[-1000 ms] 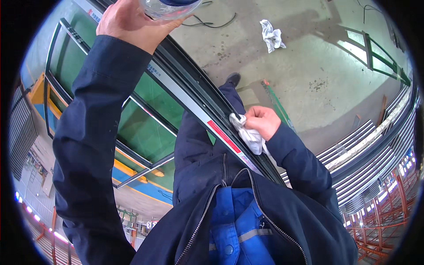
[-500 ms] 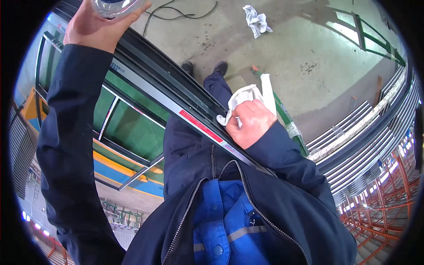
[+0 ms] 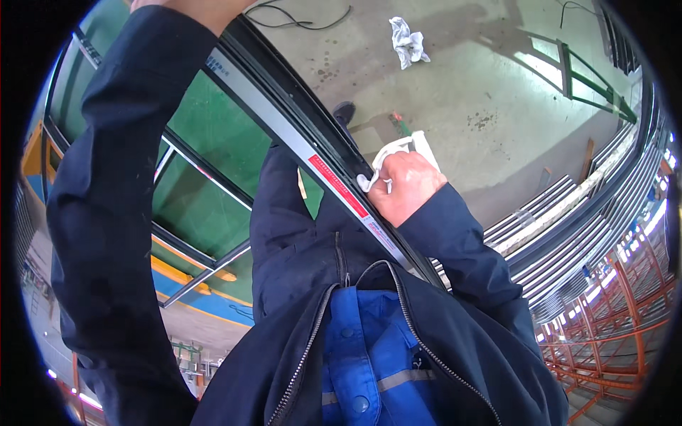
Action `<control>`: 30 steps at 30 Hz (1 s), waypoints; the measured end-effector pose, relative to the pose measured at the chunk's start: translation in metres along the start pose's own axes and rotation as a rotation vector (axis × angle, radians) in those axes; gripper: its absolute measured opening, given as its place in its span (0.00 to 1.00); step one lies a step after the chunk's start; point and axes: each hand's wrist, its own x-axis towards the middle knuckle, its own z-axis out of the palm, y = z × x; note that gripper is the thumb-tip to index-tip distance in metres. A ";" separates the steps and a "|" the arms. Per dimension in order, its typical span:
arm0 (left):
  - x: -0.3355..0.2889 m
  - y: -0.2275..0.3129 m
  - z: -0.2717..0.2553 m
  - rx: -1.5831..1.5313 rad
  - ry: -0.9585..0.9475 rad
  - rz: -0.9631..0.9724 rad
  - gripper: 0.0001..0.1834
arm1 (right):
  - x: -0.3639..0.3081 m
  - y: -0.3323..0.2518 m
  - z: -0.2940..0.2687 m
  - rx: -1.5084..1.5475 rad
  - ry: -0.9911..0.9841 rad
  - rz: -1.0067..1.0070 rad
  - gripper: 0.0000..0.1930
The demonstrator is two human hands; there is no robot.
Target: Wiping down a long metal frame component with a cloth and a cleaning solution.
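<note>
My right hand (image 3: 406,186) is closed round a bunched white cloth (image 3: 420,144). Part of the cloth pokes out at the thumb side and meets the edge of a long frame profile (image 3: 298,117), black with a silver face. That profile slants from the upper left down to my waist and bears a red label strip (image 3: 338,187). At the top edge, my left hand (image 3: 206,8) reaches to the far end of the profile. Only its wrist end shows; its fingers, and anything in them, lie outside the picture.
Another crumpled white cloth (image 3: 408,44) lies on the floor, near a black cable (image 3: 305,25). Long metal profiles (image 3: 568,234) are stacked at the right, beside orange racks (image 3: 625,312). A green-topped table (image 3: 213,170) with a dark frame on it stands to the left.
My left hand has moved up, mostly out of view, along with the clear round container it held. The profile has shifted slightly in view. My right hand still grips the cloth beside it.
</note>
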 end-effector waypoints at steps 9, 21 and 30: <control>-0.003 -0.017 0.006 0.015 0.053 0.091 0.32 | 0.004 -0.006 0.005 -0.018 0.031 0.036 0.06; -0.005 -0.009 -0.002 0.157 0.066 0.095 0.34 | 0.011 -0.012 0.003 0.042 0.072 0.017 0.07; -0.003 -0.019 0.005 0.062 0.092 0.162 0.32 | 0.043 -0.035 -0.002 0.091 0.170 -0.009 0.08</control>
